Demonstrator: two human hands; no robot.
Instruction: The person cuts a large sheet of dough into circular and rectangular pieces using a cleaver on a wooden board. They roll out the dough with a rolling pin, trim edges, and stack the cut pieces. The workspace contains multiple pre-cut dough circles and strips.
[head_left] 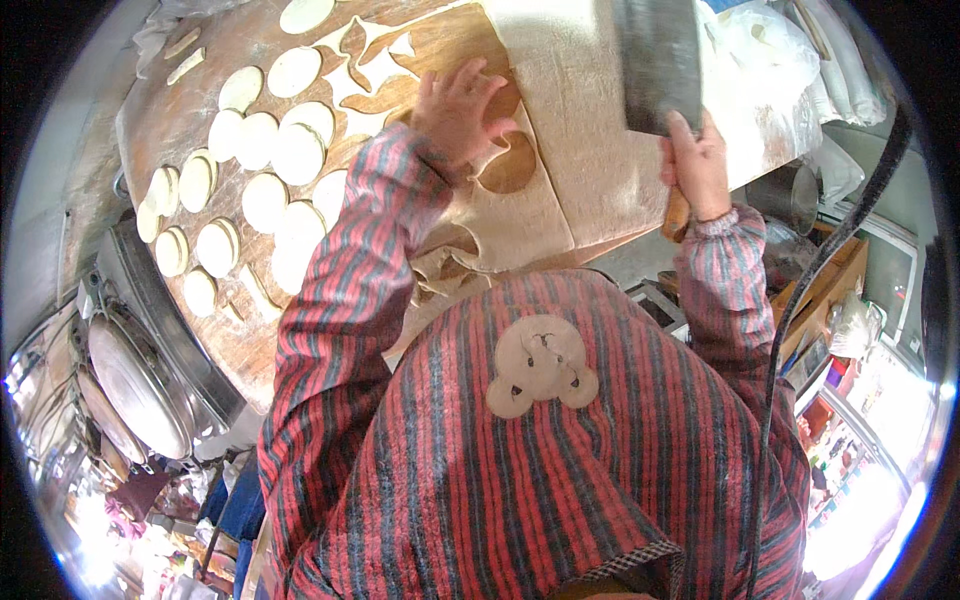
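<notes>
My right hand (700, 165) is wrapped round the wooden handle of a cleaver (657, 65), its wide dark blade pointing away from me above the right part of a rolled-out dough sheet (570, 120). The blade is slightly blurred. My left hand (460, 112) has its fingers spread and is over the cut part of the sheet, beside round holes that show the wooden board (507, 165). I cannot tell whether it touches the dough. Left of it lie many pale dough rounds (265, 203), some stacked or overlapping. Pointed dough scraps (383, 72) lie beyond my left wrist.
A clear plastic bag (765, 50) lies at the far right of the work surface. Metal pans or lids (140, 390) stand below the board's left edge. A black cable (800, 290) hangs down on the right, near my right forearm. Wooden shelving (825, 285) is beyond it.
</notes>
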